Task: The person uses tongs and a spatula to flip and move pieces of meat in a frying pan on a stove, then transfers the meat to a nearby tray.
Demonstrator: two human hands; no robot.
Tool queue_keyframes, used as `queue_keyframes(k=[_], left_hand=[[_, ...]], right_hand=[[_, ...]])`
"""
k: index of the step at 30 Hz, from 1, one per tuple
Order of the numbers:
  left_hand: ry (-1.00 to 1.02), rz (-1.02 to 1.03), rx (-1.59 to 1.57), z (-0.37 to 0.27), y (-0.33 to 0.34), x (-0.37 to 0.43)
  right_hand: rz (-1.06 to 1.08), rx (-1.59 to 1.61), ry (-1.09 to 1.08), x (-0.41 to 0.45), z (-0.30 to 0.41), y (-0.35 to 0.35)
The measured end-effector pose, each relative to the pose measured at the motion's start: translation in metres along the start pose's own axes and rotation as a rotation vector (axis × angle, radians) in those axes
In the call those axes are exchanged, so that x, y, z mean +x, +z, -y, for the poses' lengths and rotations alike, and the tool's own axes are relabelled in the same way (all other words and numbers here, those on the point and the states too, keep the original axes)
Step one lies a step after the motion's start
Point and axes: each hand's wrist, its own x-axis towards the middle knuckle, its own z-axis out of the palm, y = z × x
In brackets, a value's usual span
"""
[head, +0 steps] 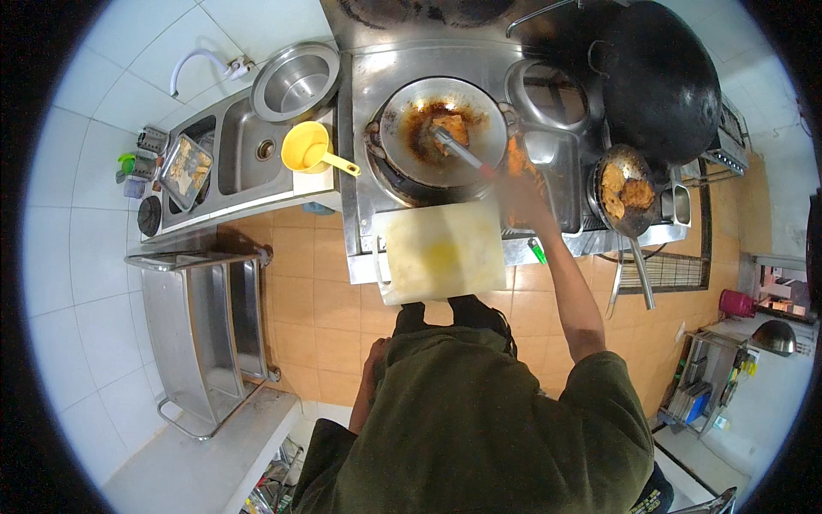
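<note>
My right hand (pixel 519 196), blurred, grips metal tongs (pixel 463 152) with a grey and red handle. Their tips touch a browned fried piece (pixel 457 130) in a large metal wok (pixel 411 112), which holds dark oil and sits on the stove. Low beside my body, my left hand (pixel 380 350) is partly hidden by the green shirt, so its fingers do not show clearly. A stained white cutting board (pixel 443 257) lies at the stove's front edge. Right of the wok, a metal tray (pixel 563 186) holds orange-coated food (pixel 520 157), partly behind my right hand.
A perforated strainer (pixel 624 215) with fried pieces (pixel 636 193) rests at the right, below a big black wok (pixel 664 83). A green lighter (pixel 537 251) lies on the stove's edge. Left are a yellow dipper (pixel 307 148), a sink (pixel 247 151), a steel pot (pixel 295 83) and a metal trolley (pixel 199 334).
</note>
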Motion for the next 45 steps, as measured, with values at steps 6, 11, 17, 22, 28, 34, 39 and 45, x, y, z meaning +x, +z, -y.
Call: queue_keyframes(k=[6, 11, 17, 22, 28, 34, 39, 45], left_hand=[[-0.035, -0.016, 0.057, -0.019, 0.021, 0.006], [-0.046, -0.051, 0.039, -0.022, 0.037, 0.004], [0.065, -0.054, 0.029, -0.049, 0.036, -0.001], [-0.073, -0.117, 0.066, -0.035, 0.051, -0.013], [-0.15, -0.049, -0.009, -0.054, 0.052, -0.012], [-0.122, -0.098, -0.046, -0.026, 0.057, -0.005], [-0.081, -0.085, -0.143, -0.037, 0.054, -0.005], [-0.081, -0.117, -0.138, -0.043, 0.057, -0.015]], right_hand=[[0.009, 0.083, -0.145, 0.024, -0.042, -0.017], [0.034, 0.131, 0.024, 0.03, -0.017, -0.031], [-0.044, 0.005, -0.09, 0.032, -0.039, -0.025], [-0.069, 0.011, 0.064, 0.022, -0.046, -0.052], [-0.054, 0.035, -0.098, 0.046, -0.05, -0.036], [-0.092, 0.077, 0.049, 0.033, -0.049, -0.048], [-0.156, -0.009, -0.207, 0.053, -0.059, -0.019], [-0.023, 0.049, 0.037, 0.019, -0.037, -0.047]])
